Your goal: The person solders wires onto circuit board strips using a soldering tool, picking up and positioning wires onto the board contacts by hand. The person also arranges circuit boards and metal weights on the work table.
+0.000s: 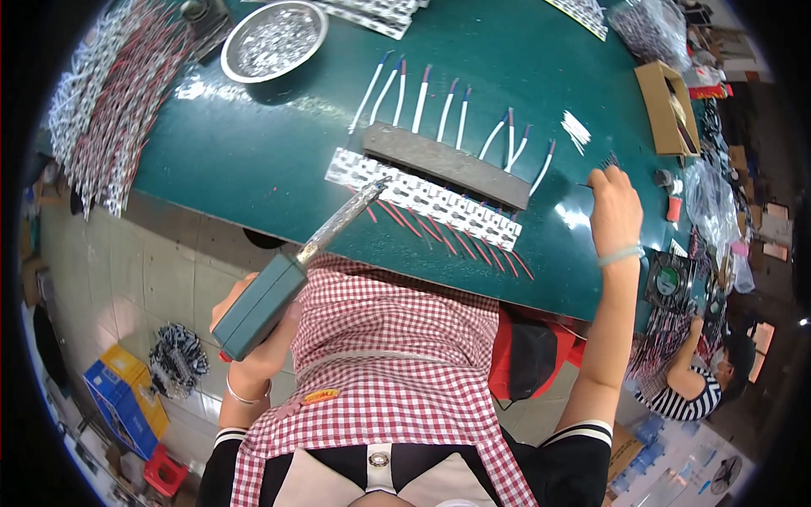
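Observation:
My left hand [239, 297] is closed round the green handle of a soldering gun [263, 302]. Its long, worn metal barrel points up and right, and the tip meets a white strip of small circuit boards [431, 203], or hovers just over it. A grey bar [448, 165] lies along the strip's far side. White cables [420, 106] with blue and red ends stick out beyond the bar, while thin red wires [439, 232] stick out on the near side. At the right of the table, my right hand [615, 207] has its fingers pinched together near thin dark strands [610, 160]; its hold is hidden.
A metal bowl [274, 42] of small parts and a heap of red and white wired strips [118, 101] occupy the left. Short white sticks [576, 131], a cardboard box [667, 110] and a solder spool [673, 209] are on the right. Another person [697, 372] works farther right.

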`<state>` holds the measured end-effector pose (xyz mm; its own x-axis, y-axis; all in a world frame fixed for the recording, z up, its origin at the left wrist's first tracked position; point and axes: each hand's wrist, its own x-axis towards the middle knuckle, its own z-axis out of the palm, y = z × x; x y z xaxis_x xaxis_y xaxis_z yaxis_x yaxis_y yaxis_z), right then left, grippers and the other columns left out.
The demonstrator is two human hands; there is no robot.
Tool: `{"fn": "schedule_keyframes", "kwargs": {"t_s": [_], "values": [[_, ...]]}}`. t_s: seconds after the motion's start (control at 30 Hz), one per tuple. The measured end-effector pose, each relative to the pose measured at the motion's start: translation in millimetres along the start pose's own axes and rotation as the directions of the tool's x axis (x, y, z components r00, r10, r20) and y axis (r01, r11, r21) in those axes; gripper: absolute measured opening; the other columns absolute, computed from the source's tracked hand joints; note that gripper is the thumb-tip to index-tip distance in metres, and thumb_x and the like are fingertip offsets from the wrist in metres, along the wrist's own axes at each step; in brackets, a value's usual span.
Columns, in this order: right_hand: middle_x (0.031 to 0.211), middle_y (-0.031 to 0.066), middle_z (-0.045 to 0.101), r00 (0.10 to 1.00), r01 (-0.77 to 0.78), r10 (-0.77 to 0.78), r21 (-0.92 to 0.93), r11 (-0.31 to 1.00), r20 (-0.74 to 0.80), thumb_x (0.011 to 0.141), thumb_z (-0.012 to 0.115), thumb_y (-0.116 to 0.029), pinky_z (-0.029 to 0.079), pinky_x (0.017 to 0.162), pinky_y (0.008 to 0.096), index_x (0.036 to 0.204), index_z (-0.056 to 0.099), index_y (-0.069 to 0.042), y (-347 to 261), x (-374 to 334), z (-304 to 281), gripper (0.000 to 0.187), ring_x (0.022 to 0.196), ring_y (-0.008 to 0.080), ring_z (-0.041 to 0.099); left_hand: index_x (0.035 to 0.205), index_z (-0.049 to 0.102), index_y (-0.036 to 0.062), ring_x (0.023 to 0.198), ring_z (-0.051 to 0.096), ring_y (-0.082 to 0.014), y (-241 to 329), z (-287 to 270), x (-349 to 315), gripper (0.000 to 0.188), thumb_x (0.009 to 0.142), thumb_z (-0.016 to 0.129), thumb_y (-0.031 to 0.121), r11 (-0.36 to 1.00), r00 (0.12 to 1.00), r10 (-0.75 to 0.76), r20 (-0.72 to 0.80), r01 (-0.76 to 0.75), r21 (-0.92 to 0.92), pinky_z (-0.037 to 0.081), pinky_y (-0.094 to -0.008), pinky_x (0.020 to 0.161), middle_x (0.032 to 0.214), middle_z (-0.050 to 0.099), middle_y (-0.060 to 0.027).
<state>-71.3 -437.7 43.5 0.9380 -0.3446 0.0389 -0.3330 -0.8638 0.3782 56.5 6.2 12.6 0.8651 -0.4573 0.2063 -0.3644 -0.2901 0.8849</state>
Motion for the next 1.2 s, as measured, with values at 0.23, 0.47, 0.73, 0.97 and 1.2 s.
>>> {"fn": "schedule_keyframes", "kwargs": {"t_s": [0.23, 0.47, 0.73, 0.97, 1.2], "values": [[0.085, 0.0105, 0.069, 0.926, 0.193, 0.176, 0.818, 0.541, -0.335, 0.075, 0.073, 0.012, 0.053, 0.07, 0.0305, 0.093, 0.074, -0.002, -143.5, -11.2, -57.8, 0.023, 0.076, 0.0209, 0.068, 0.093, 0.069, -0.008, 0.071, 0.069, -0.0244, 2.8, -3.7, 3.9, 0.025, 0.069, 0.074, -0.006, 0.998, 0.999, -0.04, 0.007, 0.04, -0.038, 0.054, -0.0309, 0.064, 0.088, 0.069, -0.0167], [0.079, 0.009, 0.063, 0.908, 0.171, 0.276, 0.882, 0.439, -0.314, 0.073, 0.075, 0.013, 0.05, 0.062, 0.0305, 0.093, 0.074, -0.002, -220.5, -15.7, -36.1, 0.025, 0.07, 0.0207, 0.063, 0.091, 0.07, -0.0072, 0.073, 0.071, -0.0267, 5.2, -11.9, 10.8, 0.026, 0.066, 0.075, -0.008, 0.999, 0.997, 0.029, 0.076, -0.031, 0.037, 0.056, -0.031, 0.065, 0.087, 0.07, -0.0162], [0.077, 0.0073, 0.056, 0.895, 0.172, 0.264, 0.824, 0.54, -0.36, 0.068, 0.075, 0.01, 0.048, 0.06, 0.0343, 0.097, 0.073, -0.002, -229.2, -17.3, -35.0, 0.031, 0.07, 0.0233, 0.058, 0.089, 0.068, -0.0061, 0.073, 0.07, -0.0268, 2.5, -9.7, 15.7, 0.025, 0.065, 0.071, -0.01, 0.999, 0.99, 0.033, 0.136, -0.036, 0.022, 0.056, -0.0309, 0.066, 0.088, 0.07, -0.0153], [0.075, 0.0059, 0.059, 0.885, 0.142, 0.274, 0.779, 0.61, -0.376, 0.067, 0.076, 0.012, 0.048, 0.057, 0.0317, 0.093, 0.075, -0.005, -231.9, -17.4, -37.5, 0.031, 0.066, 0.0207, 0.06, 0.089, 0.066, -0.0064, 0.071, 0.069, -0.0265, 1.8, -8.8, 19.6, 0.026, 0.063, 0.069, -0.009, 0.999, 0.986, 0.024, 0.167, -0.029, 0.025, 0.054, -0.0304, 0.064, 0.086, 0.069, -0.015], [0.076, 0.0061, 0.054, 0.871, 0.134, 0.297, 0.77, 0.624, -0.392, 0.067, 0.076, 0.008, 0.047, 0.057, 0.0326, 0.096, 0.074, -0.002, -237.9, -20.7, -35.9, 0.031, 0.068, 0.0214, 0.057, 0.088, 0.066, -0.006, 0.07, 0.069, -0.0267, 5.0, -10.3, 21.9, 0.026, 0.062, 0.069, -0.008, 0.999, 0.982, 0.011, 0.188, -0.021, 0.048, 0.054, -0.0299, 0.064, 0.085, 0.069, -0.0151]]}}
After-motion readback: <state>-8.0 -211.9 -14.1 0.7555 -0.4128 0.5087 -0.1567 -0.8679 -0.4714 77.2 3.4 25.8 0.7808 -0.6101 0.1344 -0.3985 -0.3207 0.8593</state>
